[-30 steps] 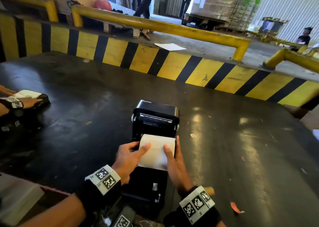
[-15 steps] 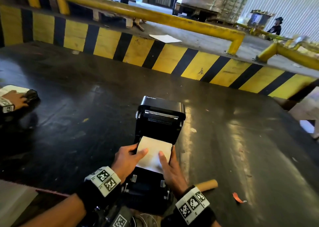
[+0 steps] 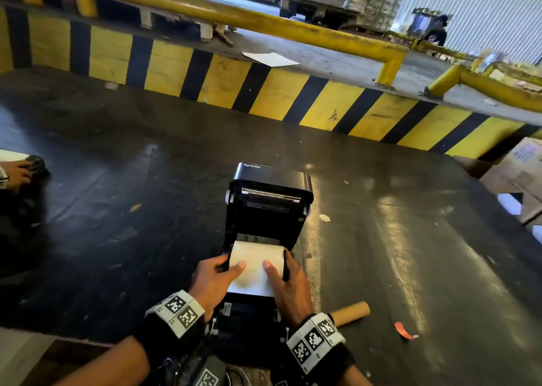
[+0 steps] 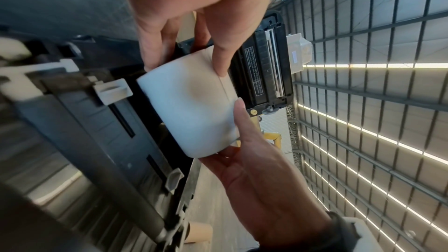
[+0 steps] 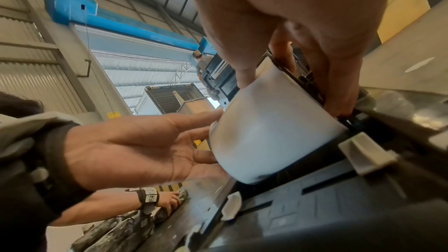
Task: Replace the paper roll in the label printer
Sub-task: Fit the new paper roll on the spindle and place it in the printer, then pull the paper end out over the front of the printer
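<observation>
the label printer [image 3: 268, 206] sits on the black worktop [image 3: 410, 253] with its lid tipped up toward 12 o'clock, and the white paper roll [image 3: 255, 264] lies low in the open bay, loose leading edge drawn toward 6 o'clock. the left hand [image 3: 212, 280] grips the roll's 9 o'clock end, thumb pressed on the paper; the right hand [image 3: 289, 283] grips the 3 o'clock end the same way, fingers down beside the bay wall. the main risk, as i judge it, is the roll seating crooked between the side guides, so the web feeds skewed or jams. uneven thumb pressure could crease the sheet. fingers tucked by the wall could get nipped. the empty cardboard core [image 3: 350, 312] at 5 o'clock could roll off.
</observation>
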